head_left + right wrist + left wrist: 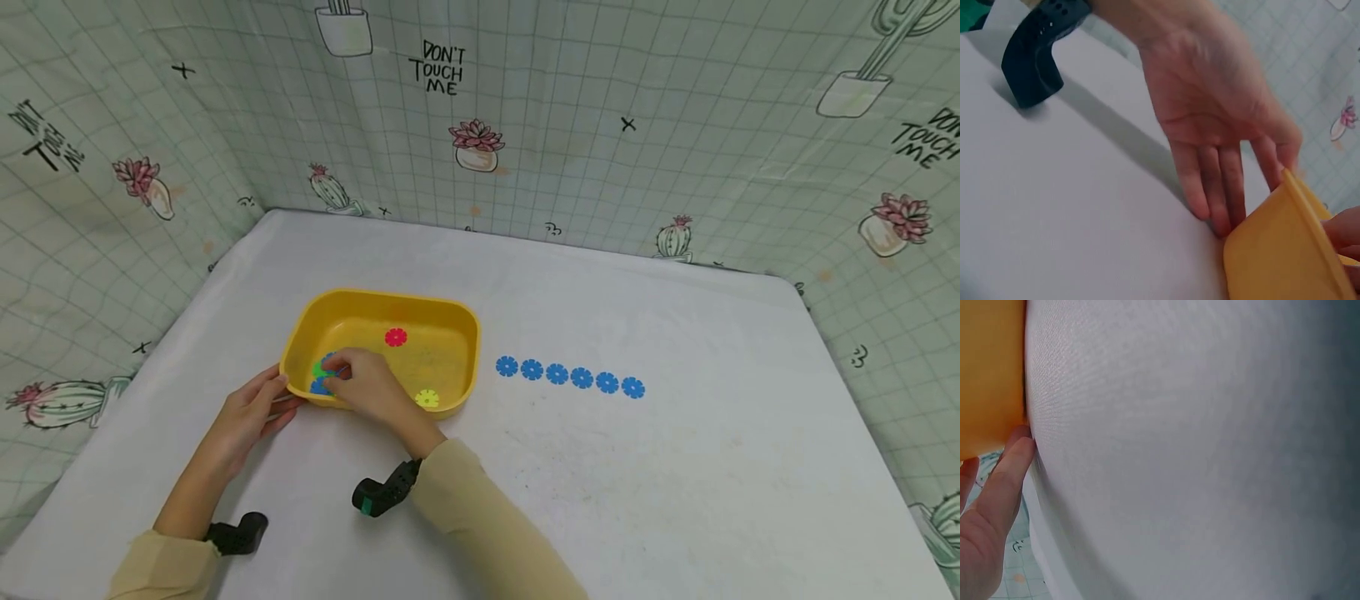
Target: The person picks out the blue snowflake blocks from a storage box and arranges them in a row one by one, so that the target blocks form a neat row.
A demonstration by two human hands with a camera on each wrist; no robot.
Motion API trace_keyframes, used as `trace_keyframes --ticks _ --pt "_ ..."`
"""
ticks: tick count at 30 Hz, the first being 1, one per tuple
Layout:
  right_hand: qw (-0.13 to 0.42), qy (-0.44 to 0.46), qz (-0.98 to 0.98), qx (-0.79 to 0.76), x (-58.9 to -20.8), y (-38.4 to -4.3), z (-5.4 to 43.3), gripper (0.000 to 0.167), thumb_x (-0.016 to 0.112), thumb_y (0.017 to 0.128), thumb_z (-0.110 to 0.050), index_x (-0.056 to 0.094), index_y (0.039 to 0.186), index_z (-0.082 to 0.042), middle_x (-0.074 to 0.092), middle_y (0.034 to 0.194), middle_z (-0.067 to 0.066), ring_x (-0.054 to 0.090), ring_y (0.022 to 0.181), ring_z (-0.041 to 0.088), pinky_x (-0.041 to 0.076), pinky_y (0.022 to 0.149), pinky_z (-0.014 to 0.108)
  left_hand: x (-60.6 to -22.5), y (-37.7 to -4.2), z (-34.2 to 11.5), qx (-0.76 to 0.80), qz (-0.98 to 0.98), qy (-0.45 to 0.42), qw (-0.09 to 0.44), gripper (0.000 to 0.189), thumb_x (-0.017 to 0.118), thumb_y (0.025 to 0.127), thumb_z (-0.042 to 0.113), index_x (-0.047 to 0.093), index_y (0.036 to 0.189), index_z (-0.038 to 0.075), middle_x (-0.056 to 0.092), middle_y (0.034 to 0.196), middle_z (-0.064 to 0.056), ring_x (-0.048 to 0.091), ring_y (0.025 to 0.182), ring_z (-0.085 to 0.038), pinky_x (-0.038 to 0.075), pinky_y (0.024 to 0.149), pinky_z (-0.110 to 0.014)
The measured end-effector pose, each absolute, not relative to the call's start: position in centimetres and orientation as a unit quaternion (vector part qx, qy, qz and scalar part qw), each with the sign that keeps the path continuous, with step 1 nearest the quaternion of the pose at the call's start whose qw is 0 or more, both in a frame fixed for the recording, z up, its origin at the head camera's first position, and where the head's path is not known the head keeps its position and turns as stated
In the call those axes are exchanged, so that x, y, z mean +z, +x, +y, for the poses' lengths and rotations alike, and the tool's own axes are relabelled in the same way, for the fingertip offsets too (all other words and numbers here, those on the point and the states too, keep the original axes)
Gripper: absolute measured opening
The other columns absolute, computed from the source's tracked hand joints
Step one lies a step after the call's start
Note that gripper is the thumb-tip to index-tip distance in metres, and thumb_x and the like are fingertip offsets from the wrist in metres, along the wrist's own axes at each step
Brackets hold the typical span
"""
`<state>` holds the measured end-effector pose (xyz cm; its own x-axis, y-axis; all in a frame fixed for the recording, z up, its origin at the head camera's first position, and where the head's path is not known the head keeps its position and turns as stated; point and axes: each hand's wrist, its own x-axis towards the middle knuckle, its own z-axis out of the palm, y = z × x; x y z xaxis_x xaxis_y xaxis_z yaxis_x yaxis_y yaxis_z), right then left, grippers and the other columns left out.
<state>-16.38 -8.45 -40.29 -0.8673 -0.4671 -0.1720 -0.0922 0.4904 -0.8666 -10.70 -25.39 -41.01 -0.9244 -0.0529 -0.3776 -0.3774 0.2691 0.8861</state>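
A yellow plastic tub (378, 296) stands on the table with notched snowflake discs inside. My left hand (247, 410) touches its near-left corner from outside. In the right wrist view the left hand (1210, 106) has its long fingers against the wall and a fingertip at the rim. My right hand (365, 385) reaches into the tub, fingers bent over a blue disc (321, 386) and a green disc (318, 369); its fingertips hide whether one is pinched. A red disc (396, 337) and a yellow-green disc (427, 398) lie apart in the tub.
A row of several blue discs (557, 374) lies on the white tabletop (675, 483) right of the tub. A patterned cloth (555, 100) hangs around the table. Each wrist carries a black camera mount (386, 492).
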Motion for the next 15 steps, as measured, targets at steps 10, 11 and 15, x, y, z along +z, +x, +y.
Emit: trace_keyframes --ticks 10,11,15 --pt "0.197 -0.152 0.880 -0.405 -40.8 -17.7 -9.8 0.027 0.064 0.089 -0.018 0.063 0.114 -0.010 0.056 0.109 0.001 0.050 0.090 0.010 0.048 0.086 0.018 -41.1 -10.7 -25.3 0.588 0.784 -0.144 0.139 0.063 0.031 0.100 0.040 0.016 0.148 0.002 0.040 0.137 -0.029 0.055 0.085 0.012 0.051 0.081 -0.011" --pt "0.200 -0.152 0.883 -0.398 -40.8 -17.7 -9.9 0.028 0.063 0.089 -0.018 0.062 0.116 -0.011 0.055 0.111 0.000 0.050 0.091 0.010 0.048 0.088 0.019 -41.1 -10.7 -25.3 0.587 0.784 -0.145 0.140 0.063 0.031 0.100 0.040 0.016 0.148 0.002 0.040 0.137 -0.029 0.055 0.085 0.012 0.051 0.081 -0.011" --pt "0.212 -0.158 0.889 -0.374 -40.7 -17.9 -10.1 0.035 0.062 0.089 -0.017 0.058 0.124 -0.012 0.055 0.119 0.001 0.050 0.097 0.011 0.046 0.095 0.020 -41.0 -10.7 -25.3 0.586 0.783 -0.149 0.142 0.063 0.031 0.100 0.040 0.015 0.149 0.003 0.038 0.138 -0.030 0.055 0.085 0.012 0.051 0.081 -0.011"
